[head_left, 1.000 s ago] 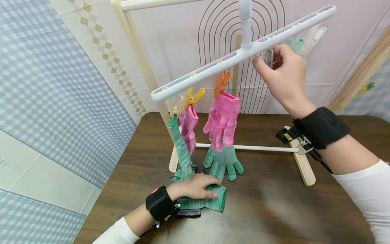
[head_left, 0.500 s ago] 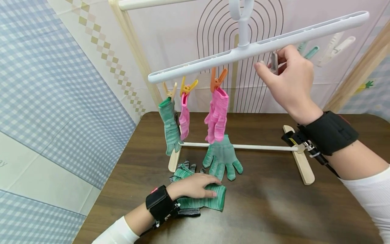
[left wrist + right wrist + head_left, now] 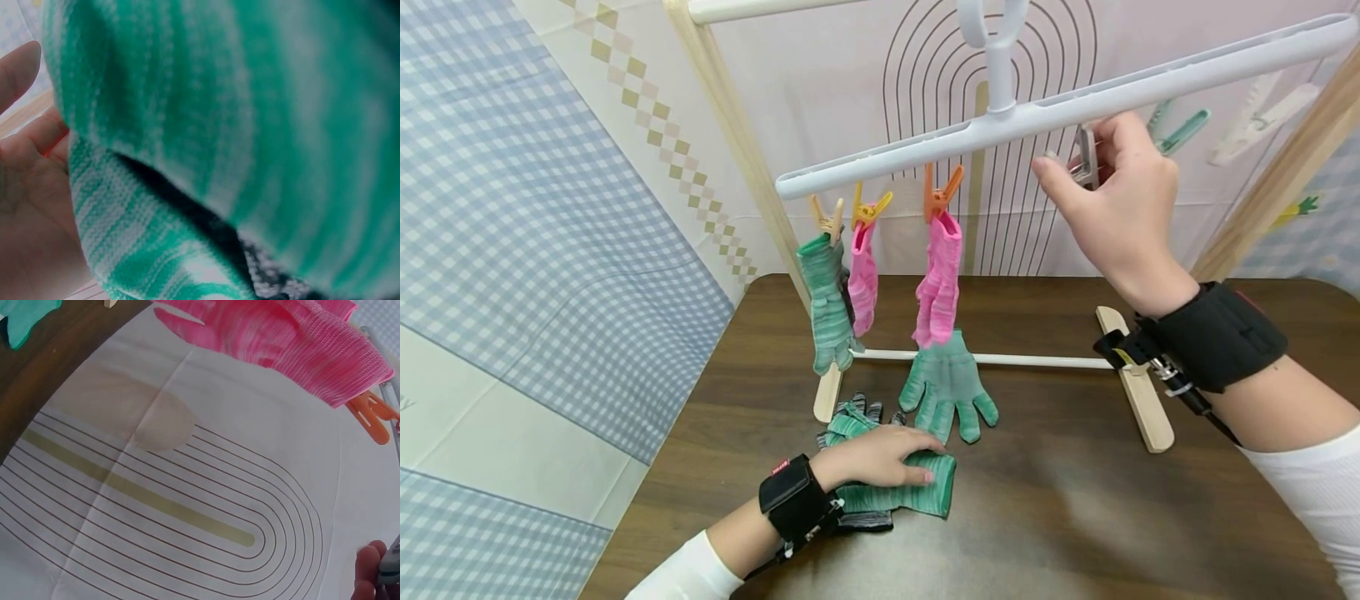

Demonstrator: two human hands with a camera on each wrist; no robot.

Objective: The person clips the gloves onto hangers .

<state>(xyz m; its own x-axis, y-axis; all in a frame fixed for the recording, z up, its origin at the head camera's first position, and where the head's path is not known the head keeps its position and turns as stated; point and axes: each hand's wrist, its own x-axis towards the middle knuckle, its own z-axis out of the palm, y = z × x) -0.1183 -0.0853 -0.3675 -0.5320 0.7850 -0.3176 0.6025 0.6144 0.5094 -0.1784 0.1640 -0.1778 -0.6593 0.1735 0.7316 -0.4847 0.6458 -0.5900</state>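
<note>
Grey clothespin stands nearly upright in the head view, its long axis steep, one end towards the underside of the white hanger; I cannot tell whether it is attached. I see the right hand pinching it between thumb and fingers. The hanger's long axis slopes, its right end higher. Below, I have the left hand resting, fingers loosely extended, on a green striped glove on the table, cuff pointing right. Nearby, another green glove lies with fingers pointing towards me.
</note>
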